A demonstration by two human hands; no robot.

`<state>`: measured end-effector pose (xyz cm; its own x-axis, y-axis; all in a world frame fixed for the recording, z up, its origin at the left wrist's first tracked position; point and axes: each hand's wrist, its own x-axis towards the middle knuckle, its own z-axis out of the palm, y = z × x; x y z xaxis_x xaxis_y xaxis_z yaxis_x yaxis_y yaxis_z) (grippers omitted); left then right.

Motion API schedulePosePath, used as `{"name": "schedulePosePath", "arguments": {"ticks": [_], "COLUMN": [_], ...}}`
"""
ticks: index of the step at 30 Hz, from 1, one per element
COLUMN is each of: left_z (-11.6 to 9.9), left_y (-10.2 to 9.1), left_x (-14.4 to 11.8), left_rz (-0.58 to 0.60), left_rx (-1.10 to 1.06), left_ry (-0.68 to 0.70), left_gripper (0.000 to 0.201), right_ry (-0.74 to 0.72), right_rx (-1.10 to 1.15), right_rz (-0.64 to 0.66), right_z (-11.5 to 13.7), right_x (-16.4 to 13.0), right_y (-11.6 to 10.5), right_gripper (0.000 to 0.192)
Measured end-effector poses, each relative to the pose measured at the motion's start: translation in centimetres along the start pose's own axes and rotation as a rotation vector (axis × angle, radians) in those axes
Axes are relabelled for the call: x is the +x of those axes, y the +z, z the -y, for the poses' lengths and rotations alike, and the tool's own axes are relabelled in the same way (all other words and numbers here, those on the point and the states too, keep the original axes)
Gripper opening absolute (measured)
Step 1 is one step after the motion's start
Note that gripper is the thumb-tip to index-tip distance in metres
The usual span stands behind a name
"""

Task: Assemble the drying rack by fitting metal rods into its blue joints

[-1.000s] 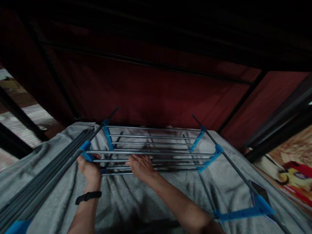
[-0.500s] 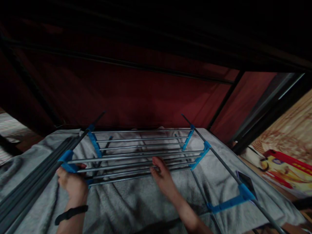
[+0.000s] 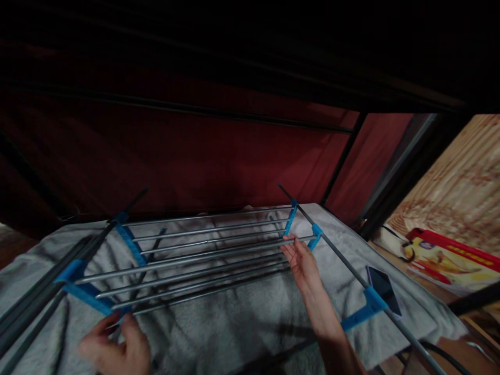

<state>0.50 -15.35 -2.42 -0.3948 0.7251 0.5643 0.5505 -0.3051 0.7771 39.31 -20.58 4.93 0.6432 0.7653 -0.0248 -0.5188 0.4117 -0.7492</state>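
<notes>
A rack frame of grey metal tubes and blue plastic brackets stands on a grey fleece blanket [image 3: 219, 323]. My left hand [image 3: 117, 346] is at the lower end of the front-left blue bracket [image 3: 88, 294], thumb and finger closed about its tip. Toward the right end of the rack, my right hand [image 3: 302, 263] has its fingers curled at a metal tube [image 3: 203, 256] that spans the two sides. Another blue bracket [image 3: 365, 310] sits lower on the right-hand side pole [image 3: 344, 260].
Several loose grey tubes [image 3: 35, 304] lie along the left. A phone [image 3: 383, 289] rests on the blanket beside the right pole. Farther right are a red and yellow box [image 3: 453, 260] and a white item with a dark strap [image 3: 390, 244]. A dark red panel [image 3: 219, 161] rises behind.
My right hand has slid right along the rack to near its right end. My left hand has moved down from the bracket's upper part to its lower end. The view has shifted.
</notes>
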Motion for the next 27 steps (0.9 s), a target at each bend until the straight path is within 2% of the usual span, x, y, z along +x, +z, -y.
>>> {"name": "schedulePosePath", "arguments": {"ticks": [2, 4, 6, 9, 11, 16, 19, 22, 24, 27], "left_z": [-1.0, -2.2, -3.2, -4.6, -5.6, -8.4, -9.4, -9.6, -9.6, -9.5], "left_y": [0.1, 0.4, 0.8, 1.9, 2.8, 4.9, 5.4, 5.4, 5.3, 5.3], "left_x": [-0.1, 0.8, 2.1, 3.8, 4.4, 5.1, 5.7, 6.1, 6.2, 6.2], "left_rz": [-0.064, -0.026, -0.001, 0.024, 0.101, 0.337, 0.360, 0.349, 0.351, 0.367], "left_rx": [0.072, 0.086, 0.090, 0.125, 0.155, 0.273, 0.360, 0.347, 0.331, 0.319], "left_ry": [0.078, 0.218, 0.391, 0.624, 0.735, 0.985, 1.075, 1.111, 1.106, 1.104], "left_gripper": [0.018, 0.010, 0.013, 0.029, 0.034, 0.030, 0.029, 0.027, 0.026, 0.026], "right_ry": [-0.014, -0.018, -0.015, -0.001, 0.003, 0.006, 0.019, -0.024, -0.140, -0.393], "right_rx": [-0.005, 0.000, 0.008, 0.012, 0.006, -0.012, -0.075, -0.242, -0.394, -0.623], "right_rz": [0.000, 0.001, 0.005, 0.007, 0.001, 0.001, 0.010, -0.039, -0.132, -0.357], "right_z": [0.2, 0.4, 0.6, 0.7, 0.7, 1.1, 1.2, 1.0, 0.7, 0.6], "right_x": [0.1, 0.2, 0.3, 0.3, 0.3, 0.1, -0.1, -0.2, -0.1, 0.3], "right_y": [0.3, 0.4, 0.3, 0.1, 0.1, 0.2, -0.4, -2.4, -4.2, -6.6], "right_gripper": [0.021, 0.022, 0.022, 0.020, 0.019, 0.024, 0.028, 0.032, 0.036, 0.043]}}
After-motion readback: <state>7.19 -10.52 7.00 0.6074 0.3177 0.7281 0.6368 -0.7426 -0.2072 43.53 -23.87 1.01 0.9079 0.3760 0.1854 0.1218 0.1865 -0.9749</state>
